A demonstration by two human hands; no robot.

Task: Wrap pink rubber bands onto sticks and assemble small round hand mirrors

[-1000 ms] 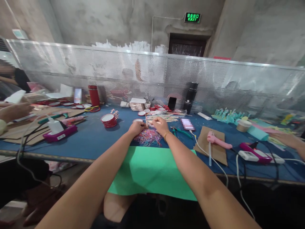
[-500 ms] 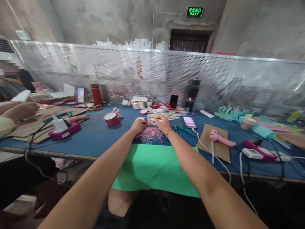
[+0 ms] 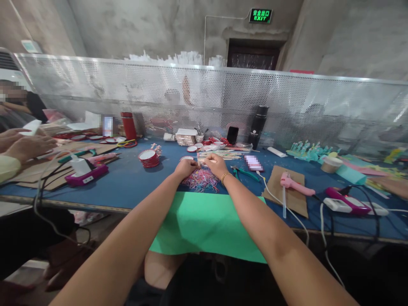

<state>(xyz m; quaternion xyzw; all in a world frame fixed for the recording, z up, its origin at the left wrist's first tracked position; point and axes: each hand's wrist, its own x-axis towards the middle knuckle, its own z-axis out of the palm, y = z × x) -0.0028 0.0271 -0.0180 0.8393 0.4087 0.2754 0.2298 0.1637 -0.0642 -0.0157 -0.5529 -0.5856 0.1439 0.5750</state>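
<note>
My left hand (image 3: 186,168) is closed in a pinch above a tangled heap of multicoloured thin cords (image 3: 200,180). Between my two hands a thin pale stick (image 3: 198,157) stands nearly upright, its lower end at my left fingertips. My right hand (image 3: 217,165), with a gold bracelet at the wrist, is also pinched, close beside the stick. What lies between its fingertips is too small to make out. A bright green sheet (image 3: 207,225) spreads from the table edge over my lap, below both forearms.
Green-handled pliers (image 3: 247,173), a phone (image 3: 254,162) and a pink glue gun (image 3: 295,185) on cardboard lie to the right. A stack of red-rimmed discs (image 3: 148,158) stands left. Pale sticks (image 3: 226,155) lie behind my hands. Co-workers' hands (image 3: 28,146) show at both sides.
My hands stay over the cords, with only slight finger movement around the stick. The co-worker's hands at the left have shifted a little.
</note>
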